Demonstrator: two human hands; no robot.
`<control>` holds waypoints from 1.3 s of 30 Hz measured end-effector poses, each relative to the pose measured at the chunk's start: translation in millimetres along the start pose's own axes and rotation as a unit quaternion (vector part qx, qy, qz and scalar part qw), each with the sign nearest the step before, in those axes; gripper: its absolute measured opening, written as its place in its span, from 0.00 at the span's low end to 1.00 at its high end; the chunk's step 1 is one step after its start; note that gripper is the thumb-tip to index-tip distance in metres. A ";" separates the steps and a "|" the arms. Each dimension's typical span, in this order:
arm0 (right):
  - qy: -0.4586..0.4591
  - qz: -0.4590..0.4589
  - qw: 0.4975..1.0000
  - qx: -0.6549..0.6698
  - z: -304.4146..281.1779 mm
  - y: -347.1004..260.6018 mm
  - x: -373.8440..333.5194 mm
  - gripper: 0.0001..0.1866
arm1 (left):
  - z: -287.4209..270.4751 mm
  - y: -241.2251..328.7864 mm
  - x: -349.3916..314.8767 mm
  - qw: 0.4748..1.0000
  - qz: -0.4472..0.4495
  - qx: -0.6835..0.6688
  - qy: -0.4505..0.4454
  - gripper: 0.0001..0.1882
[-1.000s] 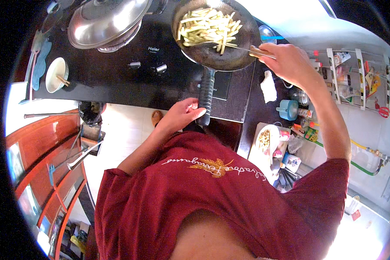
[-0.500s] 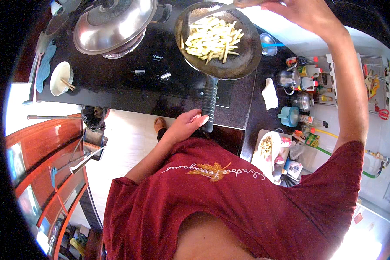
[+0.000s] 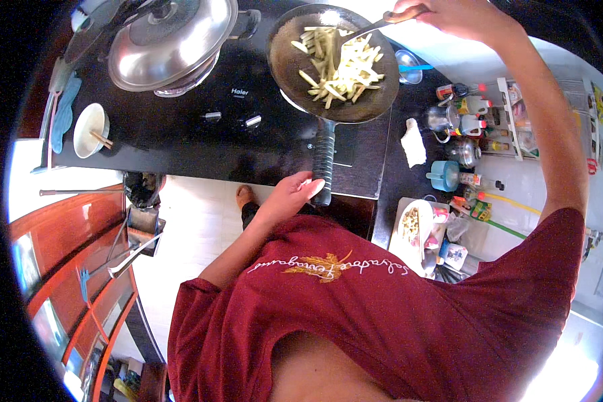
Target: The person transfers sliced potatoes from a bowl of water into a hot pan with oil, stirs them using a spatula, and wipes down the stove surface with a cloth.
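Observation:
A dark wok sits on the black cooktop, holding pale cut strips that look like potato. My left hand is closed at the near end of the wok's ribbed black handle, its thumb lying over the grip. Up at the top right, my right hand grips the brown end of a spatula. The spatula's blade reaches into the strips and is partly hidden among them.
A large lidded steel pot stands left of the wok. Chopsticks rest in a white bowl at the cooktop's left. On the right are a small metal bowl, a white cloth, several bottles and a white dish of chopped food.
The spatula has swung from the wok's far left side into the middle of the strips. These are spread wider and shifted right. My left hand stays on the handle.

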State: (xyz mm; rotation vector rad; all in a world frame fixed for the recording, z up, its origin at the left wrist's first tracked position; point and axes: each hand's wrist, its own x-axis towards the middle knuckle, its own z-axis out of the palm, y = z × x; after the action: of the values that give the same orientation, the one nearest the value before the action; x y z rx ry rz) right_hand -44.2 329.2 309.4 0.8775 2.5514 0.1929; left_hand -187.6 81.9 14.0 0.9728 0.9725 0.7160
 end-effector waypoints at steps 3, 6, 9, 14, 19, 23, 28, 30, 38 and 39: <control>0.010 0.033 0.999 0.014 -18.5 -5.3 -31.7 0.13 | -5.7 1.0 4.3 0.999 -0.010 0.039 -0.023 0.18; 0.019 0.034 0.999 -0.013 -28.6 -24.2 -68.9 0.11 | -3.5 -7.8 13.2 0.998 -0.002 0.037 -0.049 0.17; 0.062 -0.067 0.995 -0.025 -9.0 -34.7 -69.0 0.11 | -9.5 -16.0 12.5 0.998 -0.027 0.029 -0.038 0.17; 0.152 -0.140 0.972 -0.109 52.5 -62.5 -75.5 0.05 | -8.5 -9.6 15.0 0.996 -0.046 0.038 -0.062 0.16; -0.037 -0.049 0.994 -0.089 119.6 -88.2 -69.0 0.10 | -7.1 -12.4 15.4 0.996 -0.042 0.006 -0.077 0.15; -0.018 0.179 0.965 0.192 146.5 -89.8 -96.0 0.18 | -3.6 -0.8 10.8 0.997 -0.043 -0.002 -0.061 0.15; -0.124 0.256 0.910 0.302 137.9 -93.1 -112.9 0.17 | -6.0 -5.0 10.7 0.997 -0.043 -0.018 -0.054 0.17; -0.131 0.252 0.918 0.278 139.8 -91.5 -115.5 0.17 | -7.7 -10.6 12.3 0.998 -0.041 -0.021 -0.045 0.17; -0.067 0.440 0.628 0.638 270.1 -69.7 -65.7 0.16 | -4.1 -6.7 11.7 0.997 -0.038 -0.033 -0.063 0.17; -0.037 0.429 0.627 0.649 270.5 -72.7 -66.6 0.18 | -2.6 -5.4 10.5 0.997 -0.040 -0.049 -0.055 0.17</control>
State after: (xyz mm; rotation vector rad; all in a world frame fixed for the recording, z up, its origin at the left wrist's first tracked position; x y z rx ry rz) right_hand 82.4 228.5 71.2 2.4164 1.5695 -1.5521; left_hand -185.4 89.5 4.8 0.8743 0.8675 0.6314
